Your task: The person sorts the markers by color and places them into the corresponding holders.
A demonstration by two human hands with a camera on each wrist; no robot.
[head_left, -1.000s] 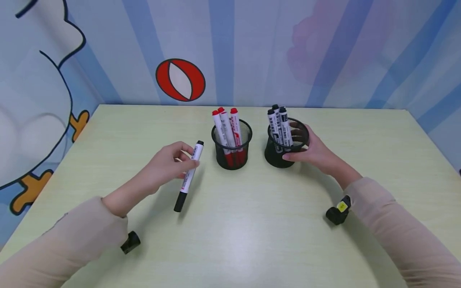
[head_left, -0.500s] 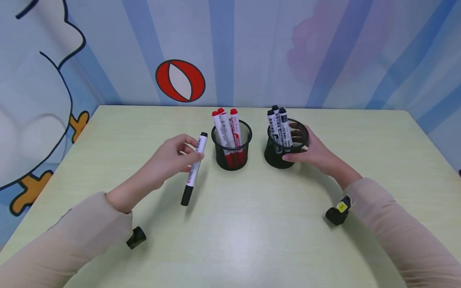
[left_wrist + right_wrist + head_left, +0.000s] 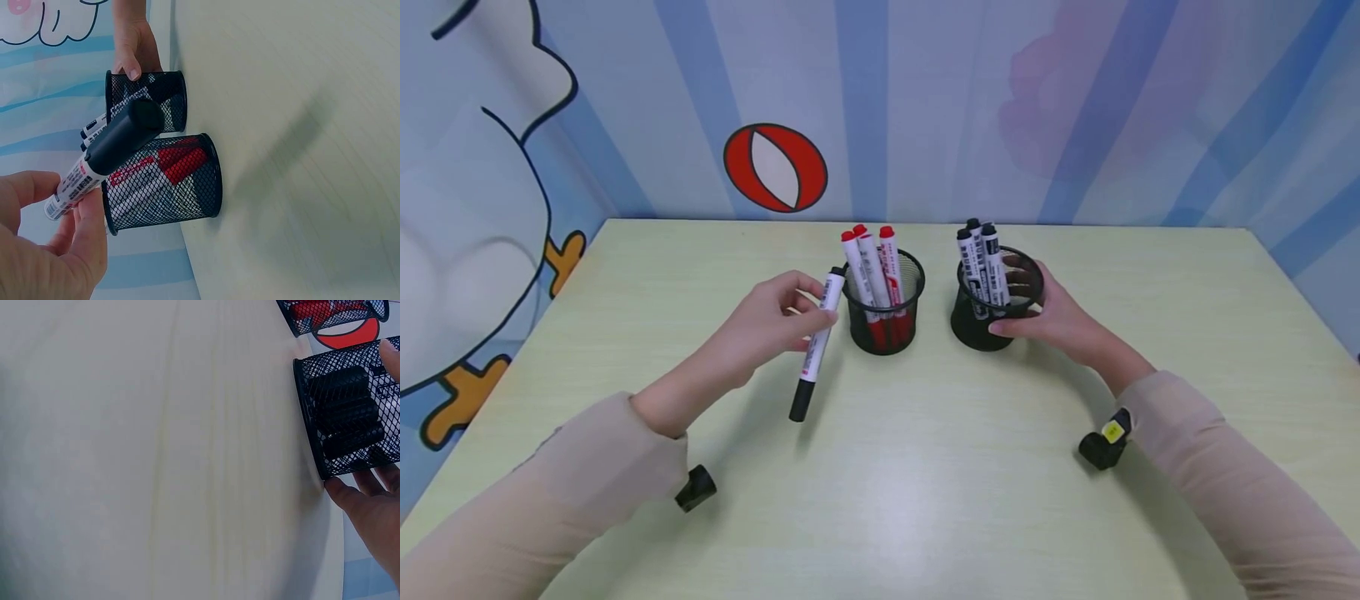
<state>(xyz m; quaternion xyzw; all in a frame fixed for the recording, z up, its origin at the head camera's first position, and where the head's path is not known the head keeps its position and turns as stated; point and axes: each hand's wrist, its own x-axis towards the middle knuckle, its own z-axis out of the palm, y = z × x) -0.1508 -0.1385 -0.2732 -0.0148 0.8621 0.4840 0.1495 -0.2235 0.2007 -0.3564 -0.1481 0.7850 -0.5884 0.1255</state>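
My left hand [image 3: 775,321] pinches a white marker [image 3: 75,186] with a black cap between thumb and fingers. The marker tilts with its capped end [image 3: 802,400] down, above the table and left of the mesh pen holders. A black mesh pen holder [image 3: 883,337] with red-ended markers [image 3: 868,267] stands just right of it. Another mesh pen holder [image 3: 347,459], with three black-ended markers [image 3: 995,271] leaning in it, is gripped by my right hand [image 3: 1048,317], thumb at the front and fingers behind the mesh. In the left wrist view the held marker's cap overlaps both holders.
The pale wooden table [image 3: 910,500] runs back to a blue striped wall [image 3: 925,108] printed with a red and white ball [image 3: 775,167]. A small black camera [image 3: 1102,448] sits at the right wrist, another camera [image 3: 696,488] at the left.
My left hand has moved to the right and farther back with the marker, closer to the holder of red markers. The right hand and both pen holders have stayed in place.
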